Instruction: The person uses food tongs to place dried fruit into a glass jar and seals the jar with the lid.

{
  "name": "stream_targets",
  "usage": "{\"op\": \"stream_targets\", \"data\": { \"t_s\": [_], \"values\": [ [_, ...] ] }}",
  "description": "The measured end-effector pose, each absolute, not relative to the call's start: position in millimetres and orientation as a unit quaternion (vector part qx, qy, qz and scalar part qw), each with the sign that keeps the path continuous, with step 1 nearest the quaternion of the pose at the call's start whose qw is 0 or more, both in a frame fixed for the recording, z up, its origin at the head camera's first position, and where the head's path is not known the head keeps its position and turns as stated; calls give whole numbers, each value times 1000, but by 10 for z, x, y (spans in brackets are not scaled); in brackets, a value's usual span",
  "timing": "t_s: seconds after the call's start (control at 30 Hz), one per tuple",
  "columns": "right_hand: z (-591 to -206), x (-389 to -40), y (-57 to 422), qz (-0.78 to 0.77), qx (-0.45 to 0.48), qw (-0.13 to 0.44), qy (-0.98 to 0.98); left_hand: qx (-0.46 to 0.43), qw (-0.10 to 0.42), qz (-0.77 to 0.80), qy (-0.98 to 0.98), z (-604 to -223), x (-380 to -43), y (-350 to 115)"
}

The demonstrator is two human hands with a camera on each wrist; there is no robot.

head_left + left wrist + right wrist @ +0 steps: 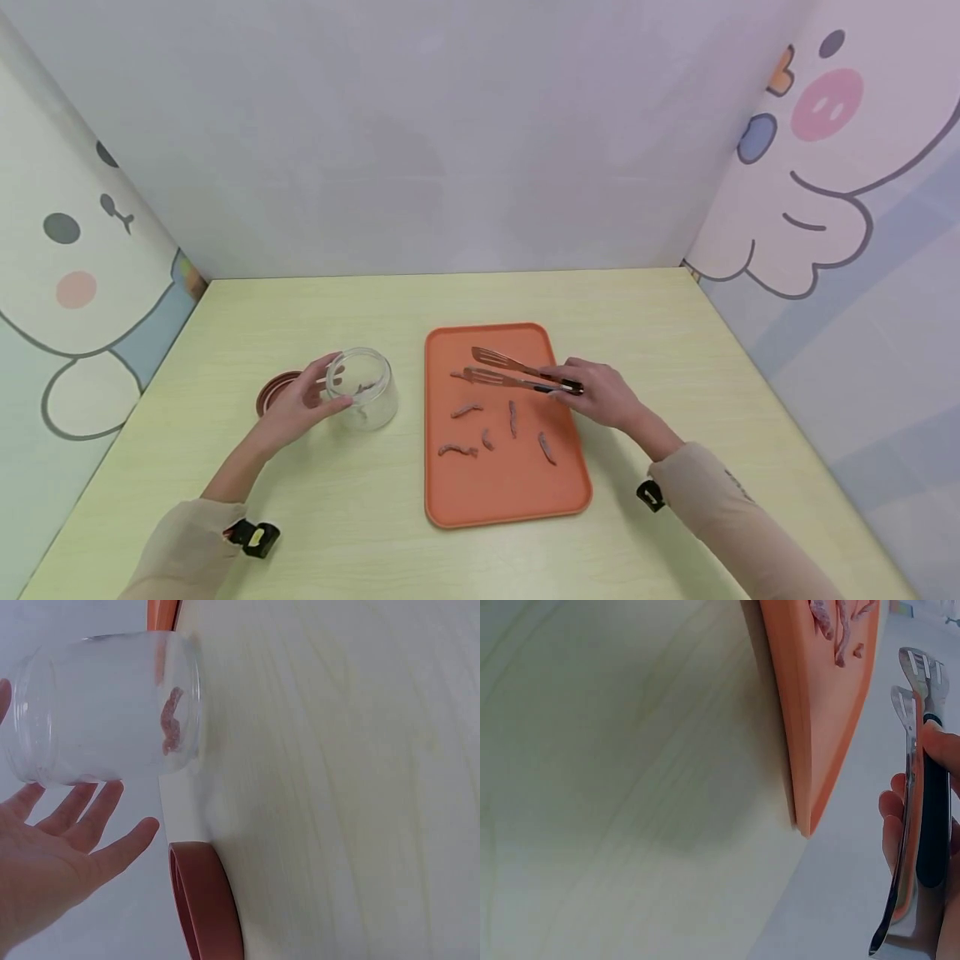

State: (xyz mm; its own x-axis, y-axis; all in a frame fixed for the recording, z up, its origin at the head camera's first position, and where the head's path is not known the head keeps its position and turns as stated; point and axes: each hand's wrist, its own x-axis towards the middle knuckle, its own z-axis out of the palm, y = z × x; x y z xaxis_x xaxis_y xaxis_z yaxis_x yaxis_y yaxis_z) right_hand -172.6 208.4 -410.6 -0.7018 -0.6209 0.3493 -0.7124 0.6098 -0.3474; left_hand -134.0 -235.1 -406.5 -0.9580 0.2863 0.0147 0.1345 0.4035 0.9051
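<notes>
My left hand [296, 414] holds a clear glass jar [375, 408] near its rim, thumb on the near side and fingers on the far side. At least one brownish-pink, twisted strip [171, 724] lies on the jar's bottom. Slotted metal tongs [933, 817] with dark handles are in my right hand [603, 396], thumb on one arm and fingers on the other. Their tips stand apart over the upper part of an orange tray [510, 498], near one strip. Several similar strips [457, 450] lie scattered on the tray; what they are cannot be told.
A reddish-brown round lid [206, 900] lies on the table behind my left hand, partly covered by it in the head view. The light wooden table [345, 517] meets a plain wall at the back and cartoon-printed walls at both sides.
</notes>
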Motion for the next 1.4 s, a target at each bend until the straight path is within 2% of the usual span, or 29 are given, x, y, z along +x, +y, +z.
{"op": "stream_targets", "data": {
  "t_s": [0.23,1.4],
  "values": [
    [-4176,-1735,1969,208,355,75,-909,122,75,530,836,-4066,-1334,-2349],
    [-4302,-1777,1857,214,352,75,-908,124,74,531,835,-4066,-1330,-2358]
  ]
}}
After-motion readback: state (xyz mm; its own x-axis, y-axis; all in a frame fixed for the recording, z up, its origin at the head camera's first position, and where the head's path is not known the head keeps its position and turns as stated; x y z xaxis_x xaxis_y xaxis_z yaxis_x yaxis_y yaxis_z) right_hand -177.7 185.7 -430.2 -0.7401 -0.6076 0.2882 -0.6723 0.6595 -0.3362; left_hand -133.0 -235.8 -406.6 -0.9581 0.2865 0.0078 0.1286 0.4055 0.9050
